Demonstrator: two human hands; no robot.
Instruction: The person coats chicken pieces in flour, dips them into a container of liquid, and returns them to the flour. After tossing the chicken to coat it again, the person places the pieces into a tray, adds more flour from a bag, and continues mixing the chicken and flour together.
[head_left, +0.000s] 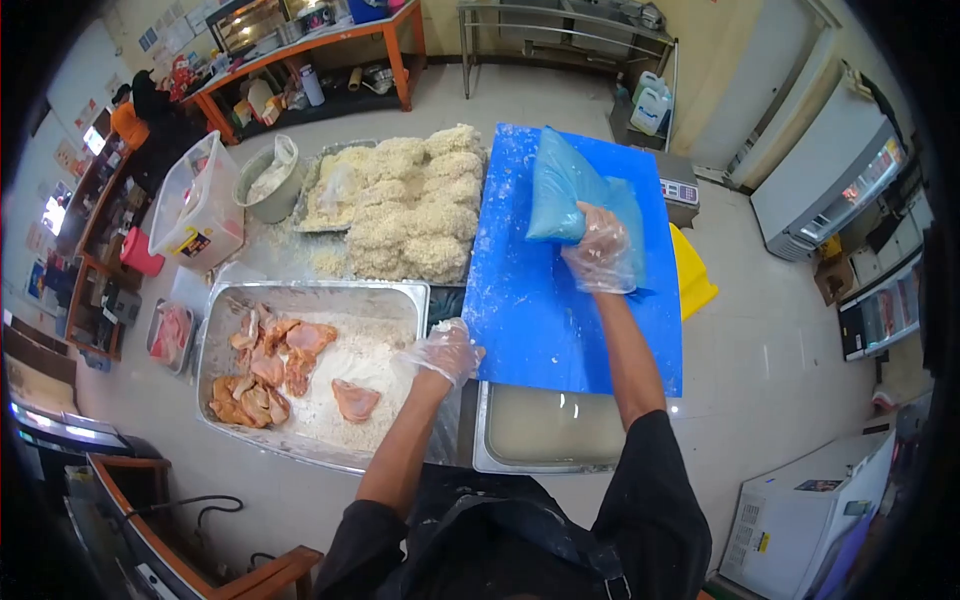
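Note:
My left hand [447, 352], in a clear plastic glove, closes on the left edge of a blue board [520, 300] dusted with flour. My right hand [600, 248], gloved the same way, grips a filled light-blue plastic bag [562, 185] lying on that board; its contents are hidden. Left of my left hand is a metal tray [420, 300] of white flour [370, 345], with raw chicken pieces [268, 365] at its left and one chicken piece [355, 400] apart. Breaded chicken pieces [410, 205] are heaped behind it.
Under the board's front edge sits a metal pan [485, 430] of cloudy liquid. A grey bucket [272, 195] and a clear plastic bin [205, 205] stand at the back left. A yellow object [693, 275] shows right of the board. Another person [135, 120] is far left.

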